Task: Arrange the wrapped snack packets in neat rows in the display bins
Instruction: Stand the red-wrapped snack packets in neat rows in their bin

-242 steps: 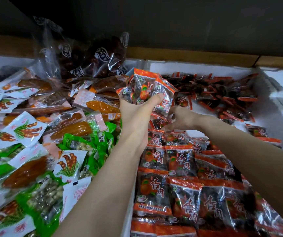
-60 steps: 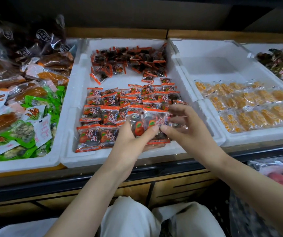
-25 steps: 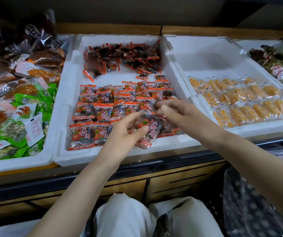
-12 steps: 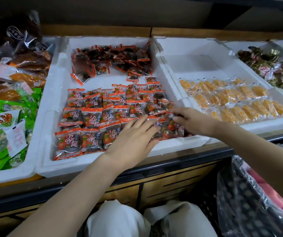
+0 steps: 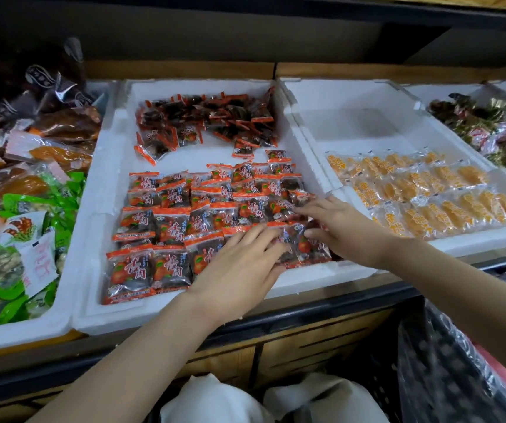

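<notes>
The end packet (image 5: 311, 251) of the front row sits in the near right corner of the white foam bin (image 5: 160, 315), closing off the rows of red-topped packets (image 5: 181, 215) that fill the bin's front half, labels facing up. My left hand (image 5: 239, 267) lies flat over the front row just beside it, fingers straight and a little spread, gripping nothing. I take that as pressing the slippery wrappers down so they do not ride up over each other. My right hand (image 5: 341, 228) comes in from the bin's right wall with fingers nearly straight across the row behind and the thumb tip on the end packet's top edge. It looks to be nudging the packet square rather than clasping it, and nothing is lifted. Behind the rows, past a bare strip of foam, a loose heap (image 5: 209, 117) of the same packets waits against the back wall, not yet sorted. The next bin to the right holds yellow packets (image 5: 422, 193) already in rows, and the bin on the left holds green packets (image 5: 16, 203) in a jumble. My palms hide several front-row packets, so I cannot tell how straight those lie.
</notes>
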A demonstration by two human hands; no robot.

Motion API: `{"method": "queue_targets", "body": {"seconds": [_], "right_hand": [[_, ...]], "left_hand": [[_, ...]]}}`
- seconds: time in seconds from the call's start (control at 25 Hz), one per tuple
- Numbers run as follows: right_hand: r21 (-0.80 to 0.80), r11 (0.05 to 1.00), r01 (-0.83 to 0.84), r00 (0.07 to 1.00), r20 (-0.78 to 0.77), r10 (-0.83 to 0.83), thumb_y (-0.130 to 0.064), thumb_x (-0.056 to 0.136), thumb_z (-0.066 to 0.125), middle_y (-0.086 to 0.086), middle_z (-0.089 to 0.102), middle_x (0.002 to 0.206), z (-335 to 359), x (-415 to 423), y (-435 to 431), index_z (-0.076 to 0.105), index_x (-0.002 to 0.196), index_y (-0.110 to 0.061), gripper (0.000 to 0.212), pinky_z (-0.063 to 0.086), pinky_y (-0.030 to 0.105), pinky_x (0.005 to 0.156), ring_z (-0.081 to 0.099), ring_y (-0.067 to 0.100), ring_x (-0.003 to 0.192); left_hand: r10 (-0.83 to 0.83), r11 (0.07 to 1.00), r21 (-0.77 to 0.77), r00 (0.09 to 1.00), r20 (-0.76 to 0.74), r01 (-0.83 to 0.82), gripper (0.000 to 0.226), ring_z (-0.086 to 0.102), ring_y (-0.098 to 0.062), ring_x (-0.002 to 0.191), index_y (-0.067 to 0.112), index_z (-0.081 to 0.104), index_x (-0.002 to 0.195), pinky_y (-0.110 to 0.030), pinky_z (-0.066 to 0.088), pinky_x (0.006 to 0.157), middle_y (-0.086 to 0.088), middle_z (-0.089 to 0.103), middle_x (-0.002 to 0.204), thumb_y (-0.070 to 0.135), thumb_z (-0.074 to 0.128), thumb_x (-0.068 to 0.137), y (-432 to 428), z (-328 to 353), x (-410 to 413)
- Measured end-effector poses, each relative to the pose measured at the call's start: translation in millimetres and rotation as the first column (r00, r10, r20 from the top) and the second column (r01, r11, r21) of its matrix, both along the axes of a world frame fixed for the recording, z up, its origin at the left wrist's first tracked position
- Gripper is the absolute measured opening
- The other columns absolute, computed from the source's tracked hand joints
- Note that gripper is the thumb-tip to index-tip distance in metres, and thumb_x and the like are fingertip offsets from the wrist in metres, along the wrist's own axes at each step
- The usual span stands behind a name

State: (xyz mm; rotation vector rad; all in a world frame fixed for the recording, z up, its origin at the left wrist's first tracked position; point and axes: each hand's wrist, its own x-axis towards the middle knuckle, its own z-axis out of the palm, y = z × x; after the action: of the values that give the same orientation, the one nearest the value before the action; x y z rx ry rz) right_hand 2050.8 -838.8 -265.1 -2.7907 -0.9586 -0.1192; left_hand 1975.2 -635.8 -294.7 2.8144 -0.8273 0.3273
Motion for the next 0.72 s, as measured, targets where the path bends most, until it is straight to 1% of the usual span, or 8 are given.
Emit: {"method": "queue_targets", "body": {"seconds": [0.08, 0.2, 0.28, 0.36, 0.48, 0.56, 0.64, 0.72], "right_hand": [[0.091, 0.996, 0.01, 0.997, 0.071, -0.016, -0.027, 0.096, 0.048, -0.002, 0.05, 0.132, 15.3, 3.4, 6.3, 0.043, 0.138, -0.019, 0.043, 0.028, 0.023, 0.105, 0.04, 0.014, 0.124], [0.196, 0.98, 0.042, 0.986, 0.148, -0.072, -0.027, 0.097, 0.045, -0.001, 0.049, 0.13, 38.9, 37.5, 24.5, 0.043, 0.135, -0.018, 0.039, 0.027, 0.02, 0.096, 0.041, 0.013, 0.122], [0.2, 0.977, 0.073, 0.981, 0.161, -0.106, -0.023, 0.097, 0.048, 0.003, 0.045, 0.135, 41.7, 80.8, 39.5, 0.041, 0.136, -0.015, 0.041, 0.025, 0.02, 0.1, 0.038, 0.017, 0.126], [0.187, 0.975, 0.121, 0.981, 0.126, -0.146, -0.02, 0.094, 0.053, 0.008, 0.04, 0.141, 36.7, 128.5, 54.3, 0.035, 0.14, -0.012, 0.05, 0.022, 0.022, 0.104, 0.033, 0.022, 0.131], [0.165, 0.969, 0.182, 0.974, 0.104, -0.201, -0.024, 0.088, 0.061, 0.012, 0.039, 0.14, 29.0, 198.1, 77.5, 0.03, 0.142, -0.009, 0.064, 0.026, 0.03, 0.106, 0.034, 0.028, 0.131], [0.126, 0.965, 0.229, 0.961, 0.131, -0.245, -0.031, 0.087, 0.062, 0.014, 0.036, 0.143, 23.3, 245.4, 92.4, 0.028, 0.143, -0.008, 0.069, 0.029, 0.036, 0.107, 0.033, 0.031, 0.132], [0.106, 0.963, 0.249, 0.956, 0.136, -0.262, -0.041, 0.088, 0.059, 0.01, 0.026, 0.152, 19.7, 283.9, 105.5, 0.021, 0.148, -0.013, 0.076, 0.025, 0.036, 0.112, 0.024, 0.03, 0.138], [0.15, 0.955, 0.256, 0.962, 0.061, -0.267, -0.05, 0.085, 0.058, 0.006, 0.02, 0.155, 17.2, 313.5, 117.2, 0.014, 0.15, -0.02, 0.084, 0.022, 0.037, 0.115, 0.022, 0.028, 0.141]], "left_hand": [[-0.003, 1.0, -0.018, 0.998, 0.057, 0.004, 0.04, 0.025, -0.011, 0.134, 0.023, 0.041, 0.141, -0.028, 0.02, 0.112, 0.005, 0.038, 0.142, 0.033, 0.035, 0.103, 9.4, 16.2, 9.5], [0.095, 0.991, -0.103, 0.988, 0.125, -0.082, 0.041, 0.028, -0.008, 0.131, 0.026, 0.037, 0.142, -0.024, 0.016, 0.11, 0.009, 0.036, 0.14, 0.036, 0.033, 0.102, 31.7, 46.6, 52.2], [0.173, 0.978, -0.134, 0.979, 0.107, -0.158, 0.042, 0.03, -0.011, 0.13, 0.025, 0.037, 0.142, -0.027, 0.02, 0.109, 0.007, 0.037, 0.14, 0.035, 0.036, 0.101, 49.7, 56.8, 97.9], [0.234, 0.968, -0.109, 0.97, 0.065, -0.226, 0.044, 0.031, -0.015, 0.132, 0.021, 0.036, 0.143, -0.031, 0.022, 0.108, 0.003, 0.037, 0.142, 0.032, 0.04, 0.101, 66.3, 56.1, 148.6], [0.337, 0.942, -0.013, 0.942, 0.015, -0.336, 0.052, 0.026, -0.022, 0.139, 0.018, 0.029, 0.147, -0.037, 0.023, 0.111, -0.002, 0.029, 0.152, 0.032, 0.044, 0.1, 86.2, 48.1, 219.2], [0.388, 0.922, 0.006, 0.922, 0.003, -0.388, 0.058, 0.022, -0.024, 0.143, 0.02, 0.024, 0.15, -0.039, 0.023, 0.113, -0.003, 0.018, 0.158, 0.032, 0.047, 0.099, 96.2, 43.6, 263.7], [0.422, 0.905, -0.039, 0.906, -0.042, -0.423, 0.065, 0.01, -0.021, 0.147, 0.023, 0.019, 0.152, -0.037, 0.014, 0.116, 0.001, 0.007, 0.161, 0.031, 0.052, 0.097, 101.8, 41.5, 303.3], [0.457, 0.886, -0.057, 0.887, -0.073, -0.461, 0.074, -0.002, -0.017, 0.148, 0.026, 0.015, 0.152, -0.037, 0.003, 0.118, 0.005, 0.001, 0.162, 0.031, 0.059, 0.093, 108.3, 39.9, 338.7]]}}
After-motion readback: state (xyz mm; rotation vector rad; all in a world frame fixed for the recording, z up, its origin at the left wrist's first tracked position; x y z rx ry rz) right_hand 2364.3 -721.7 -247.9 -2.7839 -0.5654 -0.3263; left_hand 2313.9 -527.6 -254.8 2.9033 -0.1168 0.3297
